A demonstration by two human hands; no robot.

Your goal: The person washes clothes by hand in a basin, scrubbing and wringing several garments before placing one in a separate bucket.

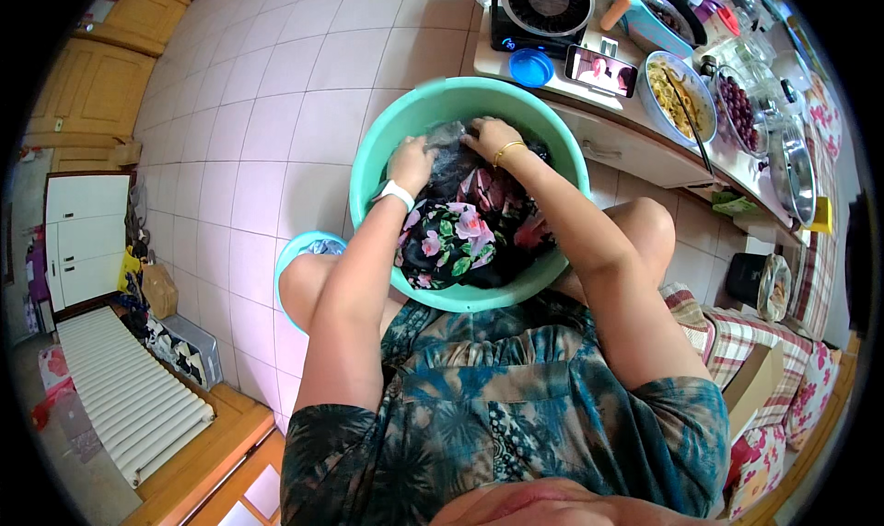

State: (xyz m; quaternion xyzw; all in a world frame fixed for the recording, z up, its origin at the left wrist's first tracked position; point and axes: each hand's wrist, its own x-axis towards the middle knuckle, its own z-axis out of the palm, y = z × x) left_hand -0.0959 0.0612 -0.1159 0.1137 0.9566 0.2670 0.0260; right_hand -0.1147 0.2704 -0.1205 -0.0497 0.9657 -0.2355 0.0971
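A large green plastic basin [373,125] sits between my knees, with wet dark fabric in it. My left hand [412,164], with a white band at the wrist, grips the wet dark cloth [449,163] near the basin's far left side. Close by on the right, my right hand [494,138] pinches the same cloth; a gold bracelet circles that wrist. Nearer to me, black fabric printed with pink flowers and green leaves [449,239] bulges up. Some cloth lies hidden under my hands and forearms.
A low table [487,63] at the upper right carries an induction cooker [504,36], a blue bowl [531,67], a phone [601,71], a bowl of food with chopsticks [673,98] and grapes [737,108]. A light-blue bin [283,257] stands beside my left knee.
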